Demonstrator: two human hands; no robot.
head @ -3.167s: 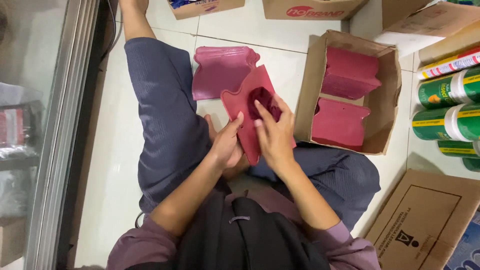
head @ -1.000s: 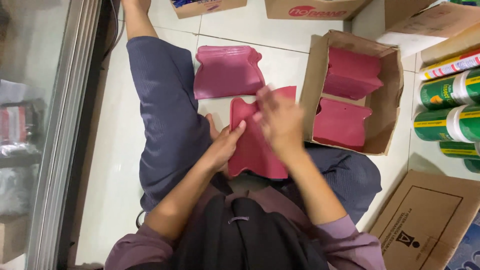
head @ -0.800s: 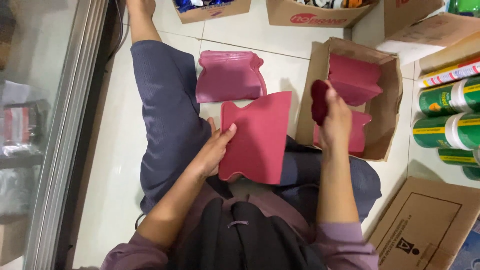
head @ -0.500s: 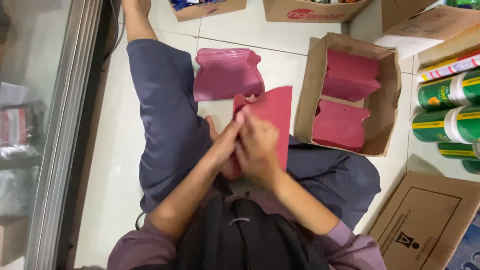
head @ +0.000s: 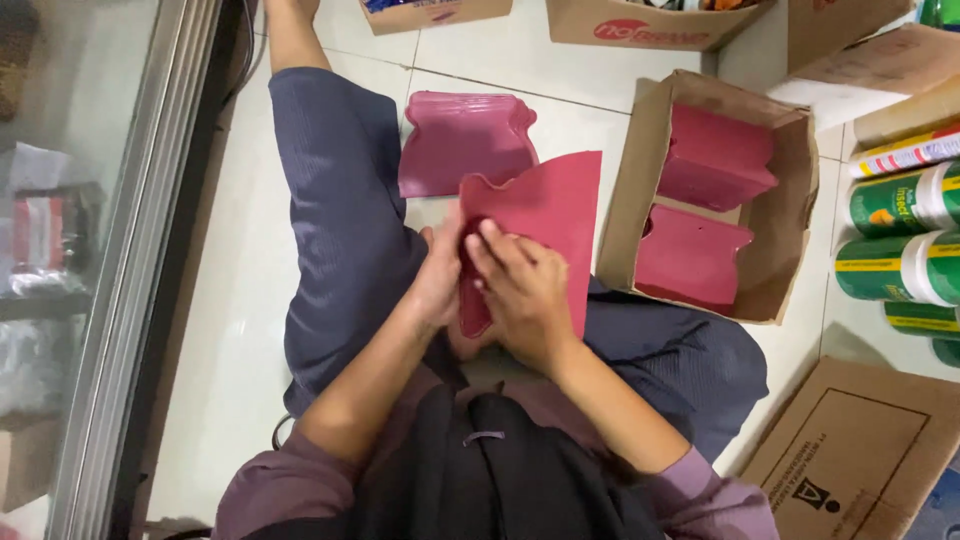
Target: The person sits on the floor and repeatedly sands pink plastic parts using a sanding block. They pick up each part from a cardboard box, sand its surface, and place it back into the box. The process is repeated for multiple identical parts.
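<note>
I sit on a tiled floor with a flat maroon pouch (head: 545, 215) held over my lap. My left hand (head: 440, 275) grips its lower left edge. My right hand (head: 520, 290) presses on the pouch's lower part, fingers curled at that same edge. A stack of similar maroon pouches (head: 462, 140) lies on the floor just beyond, beside my left leg. More maroon pouches (head: 705, 205) stand inside an open cardboard box (head: 625, 190) to my right.
Green spray cans (head: 900, 235) lie at the far right. A flattened cardboard box (head: 865, 450) lies at lower right, and other cardboard boxes (head: 640, 20) stand along the top. A metal-framed glass door (head: 130, 250) runs down the left side.
My right hand reached over to the open box with something dark, then came back to the pouch. Both hands now hold the pouch at its lower left edge.
</note>
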